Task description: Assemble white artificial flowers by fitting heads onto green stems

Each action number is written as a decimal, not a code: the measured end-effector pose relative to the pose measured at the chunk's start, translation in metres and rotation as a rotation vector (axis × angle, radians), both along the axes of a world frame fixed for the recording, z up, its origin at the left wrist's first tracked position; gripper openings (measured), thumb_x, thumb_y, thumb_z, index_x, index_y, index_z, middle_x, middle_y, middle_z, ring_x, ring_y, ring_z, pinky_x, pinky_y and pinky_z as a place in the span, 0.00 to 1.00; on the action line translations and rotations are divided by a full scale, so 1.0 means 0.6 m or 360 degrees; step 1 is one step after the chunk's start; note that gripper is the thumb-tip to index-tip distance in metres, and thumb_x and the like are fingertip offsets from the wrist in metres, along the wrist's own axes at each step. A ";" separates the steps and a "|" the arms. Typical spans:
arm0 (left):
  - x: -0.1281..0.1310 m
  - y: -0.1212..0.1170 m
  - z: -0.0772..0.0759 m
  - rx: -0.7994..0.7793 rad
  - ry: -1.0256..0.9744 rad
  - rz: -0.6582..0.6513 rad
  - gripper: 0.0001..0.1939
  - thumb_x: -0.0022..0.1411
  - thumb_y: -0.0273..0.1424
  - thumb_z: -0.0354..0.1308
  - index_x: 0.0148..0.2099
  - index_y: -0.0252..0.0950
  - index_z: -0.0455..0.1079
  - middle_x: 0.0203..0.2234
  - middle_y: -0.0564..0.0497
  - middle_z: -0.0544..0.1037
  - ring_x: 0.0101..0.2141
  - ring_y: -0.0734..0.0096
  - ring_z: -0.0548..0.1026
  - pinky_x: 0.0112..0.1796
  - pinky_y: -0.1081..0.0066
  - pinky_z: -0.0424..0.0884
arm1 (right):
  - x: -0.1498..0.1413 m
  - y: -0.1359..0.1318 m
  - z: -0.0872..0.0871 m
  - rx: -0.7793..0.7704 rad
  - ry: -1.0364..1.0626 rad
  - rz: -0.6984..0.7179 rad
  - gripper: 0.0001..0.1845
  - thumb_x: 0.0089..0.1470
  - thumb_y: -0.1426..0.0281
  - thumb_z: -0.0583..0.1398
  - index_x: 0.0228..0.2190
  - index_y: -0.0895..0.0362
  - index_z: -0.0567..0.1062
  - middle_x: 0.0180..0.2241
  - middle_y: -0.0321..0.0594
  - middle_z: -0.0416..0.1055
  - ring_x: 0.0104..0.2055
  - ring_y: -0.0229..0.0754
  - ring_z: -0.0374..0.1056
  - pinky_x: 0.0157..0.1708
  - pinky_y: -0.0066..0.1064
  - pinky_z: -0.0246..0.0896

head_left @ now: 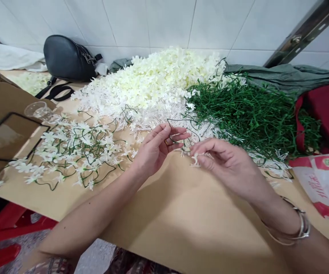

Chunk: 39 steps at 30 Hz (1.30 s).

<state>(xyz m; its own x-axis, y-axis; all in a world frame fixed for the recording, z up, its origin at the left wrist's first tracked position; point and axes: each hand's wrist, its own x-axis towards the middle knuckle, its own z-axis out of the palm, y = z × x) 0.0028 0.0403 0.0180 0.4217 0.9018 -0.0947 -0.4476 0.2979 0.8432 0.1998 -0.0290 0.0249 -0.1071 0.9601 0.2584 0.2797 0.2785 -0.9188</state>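
My left hand (160,146) is closed on a thin green artificial flower stem (178,141), pinched between thumb and fingers. Close by on the right, my right hand (220,156) pinches a small white artificial flower piece (195,160) between thumb and forefinger. The stem curves across the gap towards it; whether the two are joined I cannot tell. Behind my hands lie white stamen pieces (150,116) and a heap of cream petals (164,80). To the right of these is a pile of green plastic stems (247,110). Finished-looking white flowers on stems (81,148) lie left of my left hand.
A black bag (67,59) and a clear plastic cup (39,110) stand at the back left, near a cardboard box (4,102). On the right are a dark red bag (328,114) and a red-and-white packet (321,182). A red stool (13,222) is below the table's left edge.
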 end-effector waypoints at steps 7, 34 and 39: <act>-0.012 -0.012 -0.001 0.0028 -0.0035 0.0021 0.16 0.61 0.41 0.75 0.41 0.38 0.74 0.36 0.54 0.84 0.36 0.74 0.82 0.44 0.72 0.77 | -0.021 -0.003 -0.060 0.0253 -0.0525 0.0333 0.05 0.67 0.70 0.61 0.37 0.51 0.76 0.66 0.47 0.71 0.74 0.56 0.58 0.71 0.64 0.55; -0.017 -0.014 -0.021 -0.0040 0.0046 -0.0469 0.28 0.64 0.56 0.66 0.31 0.35 0.75 0.26 0.49 0.80 0.30 0.70 0.79 0.39 0.69 0.75 | 0.020 -0.011 -0.006 -0.0213 -0.0315 0.0232 0.09 0.69 0.60 0.61 0.36 0.50 0.77 0.32 0.35 0.75 0.34 0.41 0.72 0.33 0.33 0.66; -0.022 -0.010 -0.013 0.0092 0.0216 -0.0692 0.32 0.62 0.62 0.63 0.37 0.34 0.79 0.31 0.46 0.82 0.34 0.65 0.81 0.42 0.67 0.77 | 0.023 -0.028 0.020 -0.0255 -0.0417 0.0469 0.09 0.69 0.61 0.60 0.36 0.49 0.77 0.32 0.33 0.75 0.33 0.39 0.71 0.33 0.31 0.64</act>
<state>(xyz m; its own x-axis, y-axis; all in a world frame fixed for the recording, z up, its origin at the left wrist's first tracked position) -0.0105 0.0341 0.0103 0.7496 0.6490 -0.1297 -0.1759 0.3842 0.9063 0.2138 -0.0458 0.0366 -0.4252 0.9044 0.0358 0.4392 0.2407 -0.8655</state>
